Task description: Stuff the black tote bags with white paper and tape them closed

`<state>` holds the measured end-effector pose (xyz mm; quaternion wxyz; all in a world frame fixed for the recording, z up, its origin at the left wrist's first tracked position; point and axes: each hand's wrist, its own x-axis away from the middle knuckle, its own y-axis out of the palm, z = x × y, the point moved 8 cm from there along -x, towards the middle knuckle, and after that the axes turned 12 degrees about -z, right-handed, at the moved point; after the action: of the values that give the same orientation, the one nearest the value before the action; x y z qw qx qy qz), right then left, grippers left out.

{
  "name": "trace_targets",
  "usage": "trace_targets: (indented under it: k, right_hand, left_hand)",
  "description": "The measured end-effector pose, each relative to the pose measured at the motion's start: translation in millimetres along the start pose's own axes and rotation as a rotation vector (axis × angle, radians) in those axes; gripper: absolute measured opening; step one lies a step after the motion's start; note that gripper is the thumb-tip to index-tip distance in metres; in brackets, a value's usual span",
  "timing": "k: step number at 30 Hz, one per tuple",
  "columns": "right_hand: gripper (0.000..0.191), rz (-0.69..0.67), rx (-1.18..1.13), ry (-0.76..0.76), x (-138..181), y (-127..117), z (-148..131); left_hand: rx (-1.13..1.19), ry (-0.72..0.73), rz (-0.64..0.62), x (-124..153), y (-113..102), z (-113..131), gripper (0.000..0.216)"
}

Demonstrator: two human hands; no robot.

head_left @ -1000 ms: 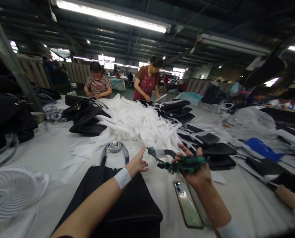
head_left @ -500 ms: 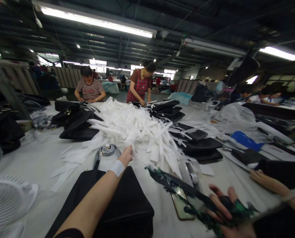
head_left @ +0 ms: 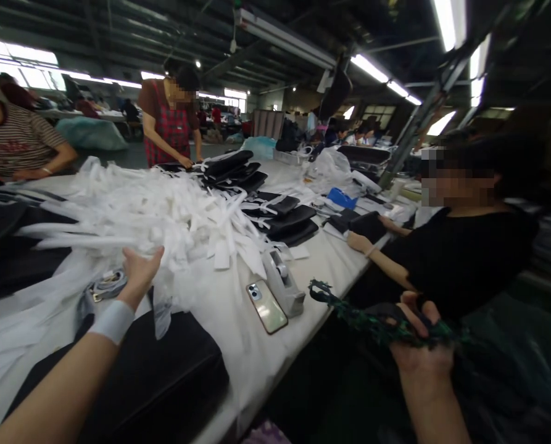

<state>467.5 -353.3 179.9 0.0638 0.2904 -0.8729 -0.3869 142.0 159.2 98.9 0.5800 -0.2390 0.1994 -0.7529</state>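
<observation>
My left hand hovers palm-up at the near edge of a big pile of white strips, fingers partly curled and holding nothing that I can see. Beneath its wrist lie a black bag and a grey strap with a metal buckle. My right hand is off the table's right edge, closed round a dark green plaid cloth strip that sticks out to the left.
A phone and a grey tape dispenser lie near the table's right edge. Stacked black bags sit beyond. A person in black sits close on the right; two others work at the far end.
The view has swung right. My right hand with the plaid strip moved off the table's right side. My left hand drew back from the white strips and turned palm-up.
</observation>
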Motion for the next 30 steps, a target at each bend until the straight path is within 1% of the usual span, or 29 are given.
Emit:
trace_targets:
  k: [1, 2, 3, 4, 5, 6, 7, 8, 9, 10, 11, 12, 13, 14, 16, 17, 18, 20, 21, 23, 25, 26, 27, 28, 30]
  right_hand:
    - [0.009, -0.006, 0.005, 0.004, 4.4, 0.4, 1.3]
    - [0.009, -0.016, 0.016, 0.014, 8.5, 2.2, 4.5]
    - [0.009, -0.026, 0.024, 0.033, 12.2, 5.1, 9.9]
    - [0.009, -0.032, 0.023, 0.058, 15.6, 8.7, 17.5]
    - [0.010, -0.032, 0.005, 0.088, 18.8, 12.4, 27.1]
    - [0.011, -0.028, -0.029, 0.119, 22.1, 16.0, 38.3]
    - [0.013, -0.025, -0.075, 0.155, 25.4, 19.5, 51.0]
    - [0.014, -0.024, -0.123, 0.192, 29.0, 22.4, 64.8]
    - [0.016, -0.025, -0.169, 0.226, 32.9, 23.9, 79.2]
    - [0.018, -0.027, -0.206, 0.259, 37.4, 23.1, 93.8]
    - [0.020, -0.022, -0.224, 0.296, 42.8, 18.9, 109.1]
    - [0.023, -0.005, -0.235, 0.321, 49.2, 10.7, 123.5]
    - [0.027, 0.024, -0.229, 0.368, 58.1, -1.3, 139.4]
    - [0.030, 0.068, -0.202, 0.409, 69.4, -16.7, 154.3]
    - [0.034, 0.121, -0.100, 0.510, 100.1, -47.4, 182.5]
    - [0.035, 0.114, -0.022, 0.548, 117.5, -59.5, 194.0]
    - [0.036, 0.087, 0.071, 0.559, 134.2, -68.3, 202.4]
    - [0.045, 0.005, 0.239, 0.568, 163.7, -76.0, 214.8]
    - [0.053, -0.041, 0.285, 0.568, 174.4, -75.1, 219.5]
    - [0.072, -0.161, 0.364, 0.549, 183.6, -65.9, 225.8]
    - [0.083, -0.310, 0.520, 0.486, 178.5, -52.5, 228.7]
    - [0.083, -0.372, 0.628, 0.438, 173.3, -47.4, 229.4]
    - [0.077, -0.423, 0.749, 0.391, 168.2, -44.1, 230.7]
    - [0.067, -0.459, 0.872, 0.360, 164.5, -43.3, 233.1]
    - [0.042, -0.483, 1.078, 0.341, 161.8, -48.4, 239.7]
  left_hand:
    - [0.004, 0.069, -0.040, 9.8, 2.8, 12.9, 0.100]
    - [0.023, 0.173, -0.120, 25.1, 10.2, 31.2, 0.094]
    - [0.049, 0.316, -0.242, 47.8, 22.7, 54.4, 0.088]
    - [0.059, 0.476, -0.394, 78.7, 39.1, 79.3, 0.085]
    - [0.061, 0.623, -0.541, 115.7, 56.8, 101.9, 0.087]
    - [0.080, 0.746, -0.693, 156.0, 75.9, 119.9, 0.094]
    - [0.107, 0.824, -0.834, 195.7, 95.6, 131.7, 0.098]
    - [0.143, 0.860, -0.965, 232.7, 115.8, 137.3, 0.101]
    - [0.172, 0.867, -1.098, 266.6, 136.6, 136.8, 0.102]
    - [0.199, 0.830, -1.212, 294.7, 156.6, 129.8, 0.095]
    - [0.228, 0.757, -1.293, 315.7, 174.6, 117.3, 0.079]
    - [0.252, 0.662, -1.345, 329.8, 190.2, 100.3, 0.061]
    - [0.275, 0.547, -1.347, 335.4, 202.5, 79.9, 0.050]
    - [0.291, 0.430, -1.315, 334.3, 211.4, 57.4, 0.049]
    - [0.283, 0.190, -1.187, 318.5, 219.9, 9.0, 0.054]
    - [0.278, 0.092, -1.119, 308.9, 219.9, -12.8, 0.057]
    - [0.273, 0.030, -1.053, 300.2, 217.8, -30.6, 0.059]
    - [0.265, -0.019, -0.961, 290.5, 211.9, -53.6, 0.062]
    - [0.265, -0.030, -0.936, 290.5, 210.1, -60.3, 0.062]
    - [0.289, -0.076, -0.939, 299.3, 212.9, -68.8, 0.062]
    - [0.348, -0.139, -0.984, 314.7, 222.7, -72.7, 0.061]
    - [0.389, -0.151, -1.014, 322.5, 228.6, -72.6, 0.061]
    - [0.427, -0.146, -1.043, 329.2, 234.2, -71.8, 0.060]
    - [0.462, -0.126, -1.068, 334.5, 238.8, -70.7, 0.060]
    - [0.512, -0.058, -1.091, 340.4, 243.5, -70.1, 0.062]
